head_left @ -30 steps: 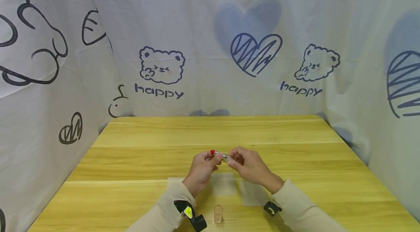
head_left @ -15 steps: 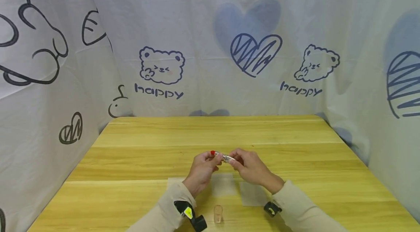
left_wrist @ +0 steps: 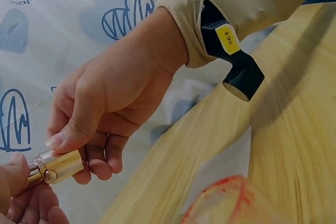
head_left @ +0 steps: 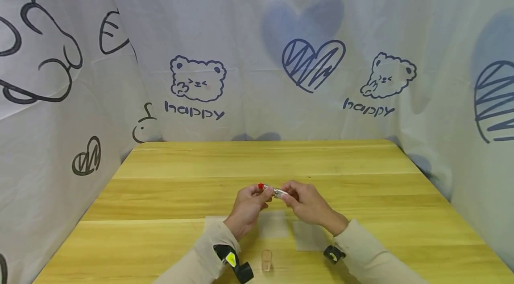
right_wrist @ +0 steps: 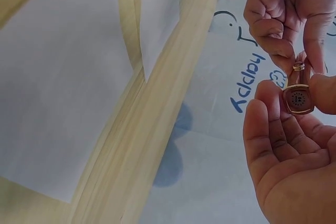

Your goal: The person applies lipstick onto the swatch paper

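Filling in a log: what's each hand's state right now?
Left hand: closed, holding the red-tipped tube.
Right hand: closed, holding the same tube.

A red-tipped tube (head_left: 279,193) is pinched by the left hand (head_left: 246,208) and right hand (head_left: 311,203) over a wooden table (head_left: 257,161) — paper sheets (head_left: 274,225) and a translucent cup (head_left: 267,261) are positioned nearer the camera.

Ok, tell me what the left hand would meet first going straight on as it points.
Beyond the lipstick it pinches, the left hand would probably meet the right hand first, though depth is unclear.
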Demonstrator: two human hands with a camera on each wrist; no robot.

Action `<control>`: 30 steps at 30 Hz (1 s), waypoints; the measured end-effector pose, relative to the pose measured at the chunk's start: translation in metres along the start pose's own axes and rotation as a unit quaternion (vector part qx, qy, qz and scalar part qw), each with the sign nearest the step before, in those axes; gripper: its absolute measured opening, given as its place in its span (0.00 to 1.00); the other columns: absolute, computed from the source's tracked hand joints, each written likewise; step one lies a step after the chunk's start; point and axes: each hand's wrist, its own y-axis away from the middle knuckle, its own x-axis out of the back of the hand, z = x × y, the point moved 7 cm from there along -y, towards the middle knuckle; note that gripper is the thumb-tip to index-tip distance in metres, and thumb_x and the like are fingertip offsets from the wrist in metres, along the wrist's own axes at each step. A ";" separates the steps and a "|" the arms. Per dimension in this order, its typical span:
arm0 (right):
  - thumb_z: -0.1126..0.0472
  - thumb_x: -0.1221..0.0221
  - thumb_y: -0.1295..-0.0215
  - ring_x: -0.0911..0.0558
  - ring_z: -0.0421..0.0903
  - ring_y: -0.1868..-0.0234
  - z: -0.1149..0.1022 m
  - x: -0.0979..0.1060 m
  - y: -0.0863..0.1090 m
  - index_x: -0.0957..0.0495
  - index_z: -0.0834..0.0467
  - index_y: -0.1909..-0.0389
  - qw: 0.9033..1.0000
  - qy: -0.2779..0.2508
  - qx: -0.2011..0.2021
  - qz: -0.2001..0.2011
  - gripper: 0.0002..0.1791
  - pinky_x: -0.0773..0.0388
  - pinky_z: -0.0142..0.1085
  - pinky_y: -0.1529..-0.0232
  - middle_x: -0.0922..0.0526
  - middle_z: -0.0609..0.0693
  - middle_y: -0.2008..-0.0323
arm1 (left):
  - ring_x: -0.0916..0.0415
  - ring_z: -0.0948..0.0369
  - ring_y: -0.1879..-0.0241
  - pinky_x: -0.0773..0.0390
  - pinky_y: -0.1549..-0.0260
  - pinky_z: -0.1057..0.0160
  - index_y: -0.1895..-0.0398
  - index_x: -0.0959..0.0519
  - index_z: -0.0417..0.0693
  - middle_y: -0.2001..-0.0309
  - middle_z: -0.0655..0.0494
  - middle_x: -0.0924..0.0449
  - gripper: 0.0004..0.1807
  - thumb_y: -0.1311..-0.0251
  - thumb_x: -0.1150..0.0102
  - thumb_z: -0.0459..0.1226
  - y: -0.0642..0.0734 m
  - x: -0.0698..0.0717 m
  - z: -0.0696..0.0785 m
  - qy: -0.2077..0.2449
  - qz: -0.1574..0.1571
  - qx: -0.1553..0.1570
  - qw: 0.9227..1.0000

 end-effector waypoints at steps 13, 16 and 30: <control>0.61 0.45 0.28 0.21 0.42 0.70 0.002 0.000 -0.002 0.22 0.63 0.57 1.000 0.014 -0.016 0.004 0.09 0.23 0.32 0.70 0.18 0.48 0.68 | 0.26 0.61 0.63 0.23 0.57 0.59 0.55 0.26 0.33 0.64 0.53 0.22 0.15 0.32 0.43 0.39 0.003 -0.001 0.003 0.008 -0.023 0.014 1.000; 0.59 0.44 0.28 0.21 0.39 0.68 0.001 0.001 -0.003 0.21 0.62 0.56 1.000 0.020 -0.019 0.008 0.09 0.23 0.32 0.67 0.18 0.49 0.65 | 0.25 0.60 0.63 0.23 0.56 0.58 0.55 0.26 0.34 0.63 0.52 0.23 0.14 0.32 0.43 0.39 0.003 0.000 0.003 0.007 -0.020 0.017 1.000; 0.58 0.41 0.31 0.18 0.43 0.63 -0.002 -0.001 -0.008 0.21 0.61 0.56 1.000 0.005 -0.012 0.025 0.10 0.21 0.32 0.63 0.17 0.48 0.63 | 0.25 0.59 0.62 0.23 0.54 0.56 0.53 0.26 0.33 0.63 0.52 0.22 0.16 0.32 0.44 0.39 0.002 0.005 0.003 -0.001 -0.015 0.020 1.000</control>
